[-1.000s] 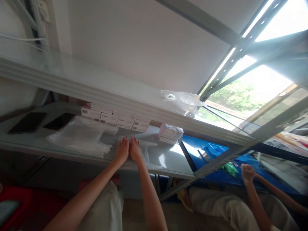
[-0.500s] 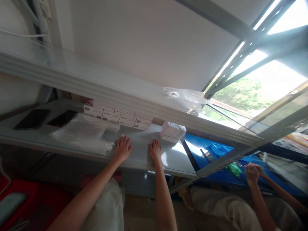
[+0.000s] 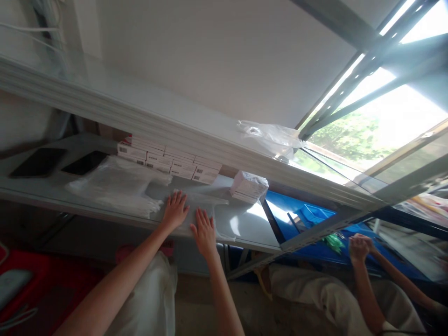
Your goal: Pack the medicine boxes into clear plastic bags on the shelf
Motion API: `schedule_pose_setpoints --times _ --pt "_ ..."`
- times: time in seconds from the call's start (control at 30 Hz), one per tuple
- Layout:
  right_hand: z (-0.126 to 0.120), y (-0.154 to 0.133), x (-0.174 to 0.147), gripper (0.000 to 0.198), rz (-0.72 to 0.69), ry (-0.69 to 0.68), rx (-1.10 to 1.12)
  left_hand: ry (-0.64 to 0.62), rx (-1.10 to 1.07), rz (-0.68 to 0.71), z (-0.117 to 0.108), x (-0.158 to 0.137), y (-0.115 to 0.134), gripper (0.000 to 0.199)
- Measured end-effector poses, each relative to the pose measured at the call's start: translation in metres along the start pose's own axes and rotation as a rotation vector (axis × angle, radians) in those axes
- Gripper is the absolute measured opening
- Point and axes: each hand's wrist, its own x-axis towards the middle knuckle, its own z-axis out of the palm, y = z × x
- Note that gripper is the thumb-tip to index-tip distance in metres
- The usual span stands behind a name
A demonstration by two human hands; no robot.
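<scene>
My left hand (image 3: 176,209) lies flat on the grey shelf (image 3: 245,228), fingers spread. Just right of it, my right hand (image 3: 205,229) rests palm down, also with outstretched fingers. Beneath and around both hands is a thin clear plastic bag (image 3: 210,200), spread flat on the shelf; its edges are hard to make out. To the left lies a pile of clear plastic bags (image 3: 115,184). Behind the hands stands a row of small white boxes (image 3: 182,169) with barcodes. A clear-wrapped bundle of white boxes (image 3: 249,186) sits to the right.
Two dark phones, one (image 3: 38,162) far left and another (image 3: 86,162) beside the bag pile, lie on the shelf. An upper shelf (image 3: 157,121) overhangs the back, bearing a crumpled clear bag (image 3: 271,137). At right, a co-worker's hands (image 3: 360,247) are over a blue surface (image 3: 315,256).
My right hand has slid left over the clear bag, closer to my left hand, which stays about where it was. The whole view has shifted slightly.
</scene>
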Motion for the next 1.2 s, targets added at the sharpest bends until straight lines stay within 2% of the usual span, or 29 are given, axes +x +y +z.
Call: schedule_pose_setpoints --times 0.17,0.27,0.37,0.43,0.5,0.6,0.67,0.7,0.77,0.87,0.93,1.0,1.1,1.2 --pt "-0.012 0.083 -0.045 0.050 0.197 0.084 -0.144 -0.001 0.003 0.002 0.002 0.001 0.000 0.053" --pt "-0.022 0.116 -0.068 0.050 0.254 0.110 -0.195 0.009 -0.013 0.003 0.004 0.000 0.000 0.053" --pt "-0.022 0.126 -0.079 0.051 0.289 0.136 -0.203 0.061 -0.068 0.000 0.003 0.002 0.001 0.053" --pt "-0.018 0.125 -0.079 0.051 0.315 0.169 -0.189 0.176 -0.139 -0.012 -0.005 0.002 0.002 0.051" --pt "-0.013 0.125 -0.077 0.052 0.344 0.205 -0.157 0.343 -0.244 0.025 -0.018 -0.003 0.003 0.043" --pt "-0.012 0.124 -0.075 0.053 0.391 0.276 -0.078 0.572 -0.463 0.120 -0.045 -0.030 0.004 0.037" --pt "-0.017 0.121 -0.074 0.052 0.401 0.360 -0.005 0.637 -0.626 0.051 -0.061 -0.062 0.004 0.041" --pt "-0.021 0.119 -0.073 0.050 0.393 0.407 0.025 0.610 -0.682 -0.016 -0.067 -0.079 0.003 0.040" --pt "-0.032 0.112 -0.064 0.045 0.354 0.477 0.048 0.413 -0.722 -0.108 -0.076 -0.110 -0.003 0.035" --pt "-0.047 0.096 -0.029 0.038 0.259 0.453 0.036 0.058 -0.527 -0.081 -0.081 -0.135 -0.020 0.031" --pt "-0.050 0.083 0.008 0.037 0.181 0.350 0.055 -0.083 -0.343 -0.096 -0.079 -0.136 -0.036 0.036" --pt "-0.045 0.067 0.051 0.036 0.089 0.182 0.063 -0.170 -0.329 -0.165 -0.071 -0.131 -0.051 0.044" --pt "-0.023 0.045 0.109 0.038 0.037 -0.016 0.100 -0.284 -0.527 -0.233 -0.052 -0.122 -0.065 0.057" --pt "0.003 0.027 0.146 0.037 0.040 -0.160 0.162 -0.407 -0.877 -0.271 -0.030 -0.115 -0.067 0.071"
